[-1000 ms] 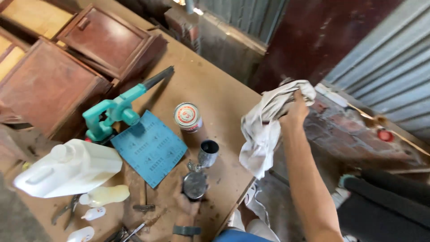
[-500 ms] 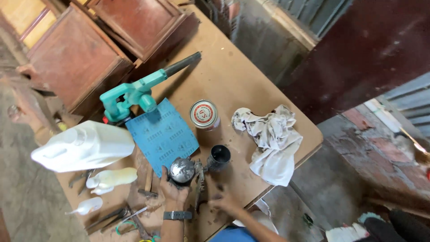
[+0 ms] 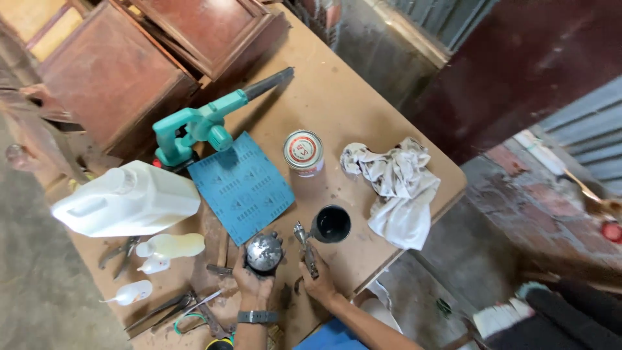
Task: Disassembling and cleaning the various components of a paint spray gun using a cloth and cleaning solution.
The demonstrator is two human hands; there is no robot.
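Observation:
My left hand (image 3: 251, 282), with a dark watch on its wrist, grips a round shiny metal lid (image 3: 264, 254) at the near edge of the wooden table (image 3: 337, 97). Just to its right, my right hand (image 3: 319, 284) is closed around the handle of a small metal spray gun (image 3: 304, 246). The gun's open black cup (image 3: 332, 224) stands upright beside it. A stained white rag (image 3: 396, 188) lies crumpled to the right of the cup, apart from both hands.
A blue abrasive sheet (image 3: 243, 186), a small round tin (image 3: 303, 151), a teal handheld blower (image 3: 201, 126), a white jug (image 3: 126, 201), small squeeze bottles (image 3: 170, 246) and pliers (image 3: 172, 306) share the table. Dark wooden panels (image 3: 110, 71) lie at the far left. The table's right edge drops to the floor.
My right hand brought the rag from beyond the table's right edge, left it on the table, then came back and took hold of the spray gun. The left hand stayed on the lid.

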